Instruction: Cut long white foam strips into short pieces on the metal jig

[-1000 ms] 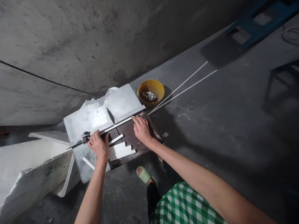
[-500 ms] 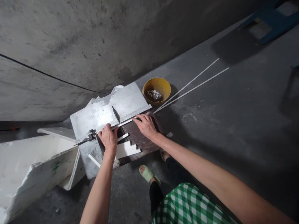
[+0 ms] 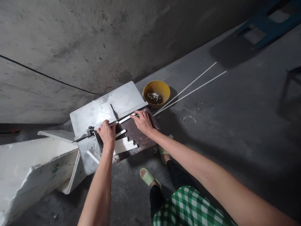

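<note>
On a small sliding metal saw table (image 3: 82, 117), a narrow white strip (image 3: 125, 119) lies along a straight metal rail (image 3: 135, 109), passing a thin dark blade (image 3: 114, 111). My left hand (image 3: 106, 135) is closed over the strip's left part against the rail, its fingertips partly hidden. My right hand (image 3: 142, 121) pinches the strip farther right, thumb and fingers together. Below the hands, several short white pieces (image 3: 124, 146) lie side by side on the dark brown board (image 3: 147, 135). A black stop with a knob (image 3: 90, 131) stands left of my left hand.
A yellow bowl (image 3: 167, 91) with small white bits stands behind the table's right end. Two long white strips (image 3: 195, 90) stretch out over the floor side. White foam-like boards (image 3: 44, 171) lean at left. A blue stool (image 3: 265, 26) stands far right; a cable (image 3: 49, 75) crosses the wall.
The tabletop, with the rail, strip and short pieces, has slid slightly away from me toward the wall, and both hands have moved along with it. Both hands keep their hold.
</note>
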`<state>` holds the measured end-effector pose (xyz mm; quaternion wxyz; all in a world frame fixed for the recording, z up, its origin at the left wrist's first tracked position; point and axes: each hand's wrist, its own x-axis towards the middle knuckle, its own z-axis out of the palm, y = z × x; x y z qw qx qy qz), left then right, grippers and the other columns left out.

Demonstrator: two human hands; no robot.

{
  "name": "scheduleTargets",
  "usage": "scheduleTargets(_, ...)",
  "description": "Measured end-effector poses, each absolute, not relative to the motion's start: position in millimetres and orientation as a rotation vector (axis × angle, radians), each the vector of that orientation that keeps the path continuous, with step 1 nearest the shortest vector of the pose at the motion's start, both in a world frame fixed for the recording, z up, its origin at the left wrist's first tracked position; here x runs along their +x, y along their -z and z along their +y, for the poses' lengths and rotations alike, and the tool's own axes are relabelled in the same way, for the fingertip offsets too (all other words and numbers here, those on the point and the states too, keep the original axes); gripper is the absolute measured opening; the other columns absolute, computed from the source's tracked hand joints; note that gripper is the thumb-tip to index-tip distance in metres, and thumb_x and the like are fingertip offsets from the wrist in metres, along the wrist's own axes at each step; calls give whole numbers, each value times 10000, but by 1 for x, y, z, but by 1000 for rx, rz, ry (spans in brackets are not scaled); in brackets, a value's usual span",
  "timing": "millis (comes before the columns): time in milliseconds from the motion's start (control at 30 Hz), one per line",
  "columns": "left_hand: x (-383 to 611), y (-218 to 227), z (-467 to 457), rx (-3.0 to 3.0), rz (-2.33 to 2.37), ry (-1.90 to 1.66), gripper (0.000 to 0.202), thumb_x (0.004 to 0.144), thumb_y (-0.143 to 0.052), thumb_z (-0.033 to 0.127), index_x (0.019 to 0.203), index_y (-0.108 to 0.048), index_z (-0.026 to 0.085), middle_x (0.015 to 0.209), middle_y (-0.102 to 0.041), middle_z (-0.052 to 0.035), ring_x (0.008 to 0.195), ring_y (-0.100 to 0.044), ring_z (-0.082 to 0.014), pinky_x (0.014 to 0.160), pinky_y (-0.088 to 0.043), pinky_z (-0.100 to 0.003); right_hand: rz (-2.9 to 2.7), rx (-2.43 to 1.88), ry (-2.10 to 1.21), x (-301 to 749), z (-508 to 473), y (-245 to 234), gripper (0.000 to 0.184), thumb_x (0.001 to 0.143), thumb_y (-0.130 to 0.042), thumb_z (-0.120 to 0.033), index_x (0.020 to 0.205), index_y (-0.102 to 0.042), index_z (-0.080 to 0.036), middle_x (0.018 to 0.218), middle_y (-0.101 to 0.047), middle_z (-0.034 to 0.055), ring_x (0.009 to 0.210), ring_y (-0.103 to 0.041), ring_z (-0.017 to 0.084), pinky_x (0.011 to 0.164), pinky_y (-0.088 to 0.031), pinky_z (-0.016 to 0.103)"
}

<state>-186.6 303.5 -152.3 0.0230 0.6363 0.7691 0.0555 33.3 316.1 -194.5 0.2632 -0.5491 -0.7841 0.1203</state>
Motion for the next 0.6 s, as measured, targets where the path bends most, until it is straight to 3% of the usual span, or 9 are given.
scheduleTargets(133,-181,153,285,2027,2375,-121,341,927,-512,449,1104,-563,162,1008,-656,-103,983,-576,-283,895,-338,-403,-2109,-1479,-316,38,300,193,282,974,-472,-183,1169,-676,-199,1193,-601,103,1136,-471,245,1002,-373,375)
scheduleTargets(233,-180,153,271,2086,2364,-31,321,945,-476,453,1033,-608,174,983,-638,-115,977,-567,-292,871,-360,-405,-2140,-1514,-324,43,291,190,284,975,-480,-209,1196,-657,-195,1132,-616,104,1047,-493,247,946,-395,377)
scheduleTargets(367,-187,148,254,2174,2204,-80,339,951,-478,434,1149,-596,184,1195,-617,-144,1105,-552,-290,943,-360,-426,-2149,-1563,-336,60,283,184,230,958,-522,-231,1125,-677,-202,1102,-611,102,984,-489,247,890,-403,367)
scheduleTargets(467,-199,142,238,2298,1933,-19,569,872,-543,593,1248,-553,166,1493,-392,-209,1348,-391,-339,1045,-310,-469,-2139,-1605,-349,78,273,181,216,958,-529,-242,1115,-661,-175,1094,-616,103,986,-491,248,882,-394,364)
scheduleTargets(533,-207,139,228,2357,1763,96,828,769,-574,722,1350,-477,140,1559,-272,-235,1414,-289,-370,1091,-262,-509,-2136,-1631,-366,88,262,180,205,955,-536,-241,1107,-656,-176,1071,-625,95,968,-498,243,866,-390,360)
scheduleTargets(600,-213,138,221,2397,1680,192,1026,714,-571,778,1462,-345,113,1565,-258,-239,1424,-262,-385,1114,-215,-545,-2127,-1647,-378,96,252,179,195,947,-552,-240,1102,-655,-182,1062,-631,87,961,-505,240,853,-387,355)
